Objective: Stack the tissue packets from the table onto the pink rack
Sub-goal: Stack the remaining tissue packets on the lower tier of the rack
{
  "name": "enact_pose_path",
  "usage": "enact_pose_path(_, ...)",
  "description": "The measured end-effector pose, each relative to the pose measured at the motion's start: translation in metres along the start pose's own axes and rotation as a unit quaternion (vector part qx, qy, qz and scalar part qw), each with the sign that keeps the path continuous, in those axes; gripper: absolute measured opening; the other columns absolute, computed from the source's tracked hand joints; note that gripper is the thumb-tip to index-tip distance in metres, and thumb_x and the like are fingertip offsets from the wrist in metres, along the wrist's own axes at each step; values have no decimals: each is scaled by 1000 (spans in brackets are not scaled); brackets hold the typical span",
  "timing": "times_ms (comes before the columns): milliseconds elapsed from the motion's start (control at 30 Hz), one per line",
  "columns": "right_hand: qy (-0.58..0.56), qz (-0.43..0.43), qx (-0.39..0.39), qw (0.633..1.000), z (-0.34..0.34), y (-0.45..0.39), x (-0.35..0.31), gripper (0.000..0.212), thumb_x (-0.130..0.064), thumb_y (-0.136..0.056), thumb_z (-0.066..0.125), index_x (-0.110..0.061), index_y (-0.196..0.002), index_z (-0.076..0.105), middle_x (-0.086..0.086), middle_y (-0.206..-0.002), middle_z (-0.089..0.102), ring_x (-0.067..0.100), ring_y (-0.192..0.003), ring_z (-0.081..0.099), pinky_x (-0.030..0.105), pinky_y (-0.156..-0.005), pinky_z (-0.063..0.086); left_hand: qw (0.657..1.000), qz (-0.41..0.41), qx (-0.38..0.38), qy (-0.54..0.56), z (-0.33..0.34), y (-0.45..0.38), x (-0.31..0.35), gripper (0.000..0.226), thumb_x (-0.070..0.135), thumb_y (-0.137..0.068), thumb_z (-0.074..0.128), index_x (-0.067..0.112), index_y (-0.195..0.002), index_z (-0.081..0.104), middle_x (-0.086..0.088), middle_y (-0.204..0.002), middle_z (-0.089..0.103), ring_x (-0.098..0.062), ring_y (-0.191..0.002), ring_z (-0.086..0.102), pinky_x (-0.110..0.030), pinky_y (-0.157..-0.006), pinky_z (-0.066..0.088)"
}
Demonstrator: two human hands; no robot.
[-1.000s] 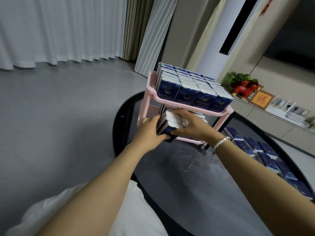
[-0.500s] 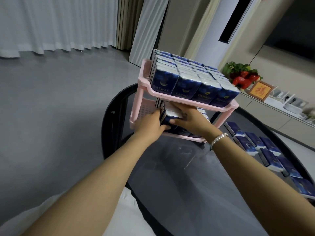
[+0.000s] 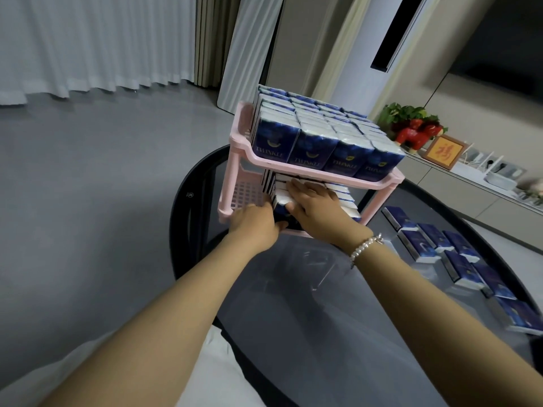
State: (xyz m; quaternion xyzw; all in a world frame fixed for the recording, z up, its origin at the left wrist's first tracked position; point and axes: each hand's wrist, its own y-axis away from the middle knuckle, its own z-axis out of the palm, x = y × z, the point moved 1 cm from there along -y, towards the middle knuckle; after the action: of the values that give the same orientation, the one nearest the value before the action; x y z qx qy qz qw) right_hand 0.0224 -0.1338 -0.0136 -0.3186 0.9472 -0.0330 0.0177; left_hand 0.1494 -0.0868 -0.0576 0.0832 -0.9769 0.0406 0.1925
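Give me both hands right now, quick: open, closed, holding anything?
Left hand: grips the left side of the tissue packets on the pink rack's lower shelf.
Right hand: fingers flat on those packets, thumb at their front.

Both arms reach forward; left hand (image 3: pixel 255 219) curled, right hand (image 3: pixel 316 204) flat, fingers extended.

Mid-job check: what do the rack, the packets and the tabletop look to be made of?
Rack: looks like moulded pink plastic, matte, with a grid-perforated lower shelf. Packets: likely thin glossy plastic film over soft tissue; the wrap shines and creases. Tabletop: probably dark glass or a polished surface, since it shows reflections.
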Motion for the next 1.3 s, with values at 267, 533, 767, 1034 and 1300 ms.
enact_pose_path(267, -79, 7, 90, 993, 0, 26, 5, 49, -41, -95, 45, -24, -141, 40, -6, -150, 36, 19, -141, 21, 34, -112, 11, 982, 6, 10, 190, -10, 17, 0, 60, 46, -93, 50, 18, -143, 29, -11, -136, 52, -30, -120, 52, -43, -98, 46)
enact_pose_path(533, -218, 52, 193, 955, 1, 105, 28, 30, -30, -93, 53, -22, -121, 62, -10, -109, 63, 13, -116, 42, 34, -102, 31, 964, 30, 153, 218, -33, 64, 31, 25, 33, -90, 60, 13, -103, 53, 0, -102, 49, -16, -91, 52, -28, -78, 45)
enact_pose_path(767, -229, 156, 220, 935, 1, 165, 88, 26, -30, -95, 49, -25, -116, 64, -11, -105, 64, 14, -112, 44, 28, -94, 25, 961, 103, 44, 253, -7, 71, 114, 13, 29, -92, 56, 18, -100, 59, 3, -101, 52, -7, -80, 53, -24, -81, 48)
enact_pose_path(1034, -140, 300, 228, 916, 0, 209, 191, 33, -39, -94, 48, -26, -121, 60, -6, -125, 60, 18, -119, 44, 31, -95, 24, 964, 134, -34, 228, 54, 40, 219, 20, 29, -94, 53, 16, -108, 59, -1, -113, 52, -16, -97, 57, -28, -91, 45)
enact_pose_path(1300, -67, 431, 69, 897, 10, 209, 278, 65, -67, -89, 26, -40, -147, 17, 5, -159, 9, 38, -140, 16, 49, -110, 20, 980, 170, -55, 83, 97, -37, 286, 45, 40, -99, 36, 32, -142, 38, -3, -156, 19, -25, -144, 14, -44, -115, 10)
